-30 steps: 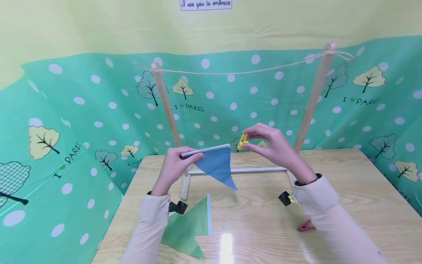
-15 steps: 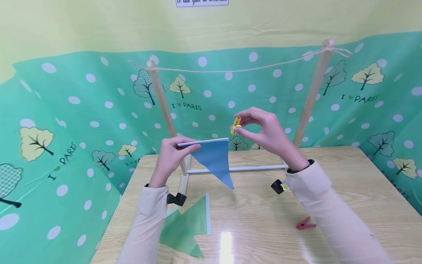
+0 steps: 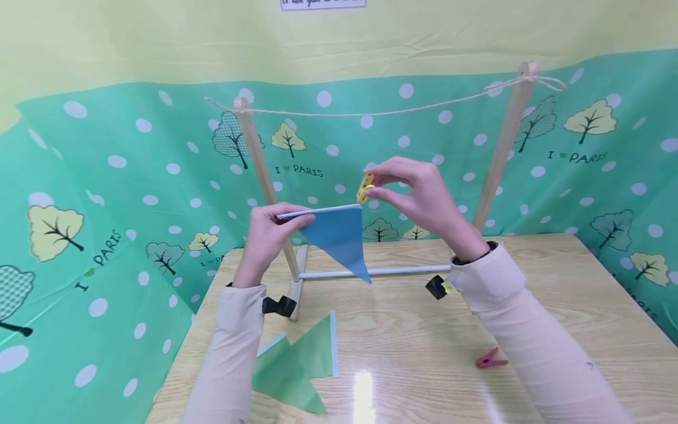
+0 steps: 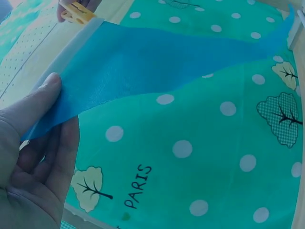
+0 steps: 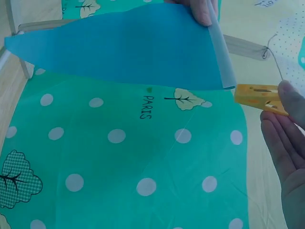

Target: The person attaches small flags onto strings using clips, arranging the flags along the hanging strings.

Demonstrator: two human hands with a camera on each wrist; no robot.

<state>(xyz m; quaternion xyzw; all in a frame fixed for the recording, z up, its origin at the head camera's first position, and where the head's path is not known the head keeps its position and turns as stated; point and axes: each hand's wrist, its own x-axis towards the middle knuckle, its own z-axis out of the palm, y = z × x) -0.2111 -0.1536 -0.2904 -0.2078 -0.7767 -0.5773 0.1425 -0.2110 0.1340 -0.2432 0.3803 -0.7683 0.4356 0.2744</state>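
My left hand [image 3: 268, 237] pinches a blue triangular pennant [image 3: 341, 232] by one end of its pale top strip, thumb in front. The pennant hangs point down. In my right hand [image 3: 418, 188] a yellow clothespin [image 3: 365, 188] is pinched between thumb and fingers. Its nose is right at the free upper corner of the pennant in the head view. From the right wrist, the clothespin [image 5: 259, 98] lies beside the end of the pale strip [image 5: 221, 52]. Behind and above both hands a thin string [image 3: 339, 114] runs between two wooden posts.
The left post [image 3: 259, 159] and right post [image 3: 503, 150] are joined low down by a white bar [image 3: 376, 271]. Green pennants [image 3: 299, 368] with pale strips lie overlapping on the wooden table [image 3: 402, 365]. A red clothespin [image 3: 491, 358] lies near my right sleeve. Printed cloth [image 3: 159, 176] hangs behind.
Both hands have risen with what they hold. The right hand has brought the yellow clothespin leftward to the pennant's corner. The head view has tilted slightly.
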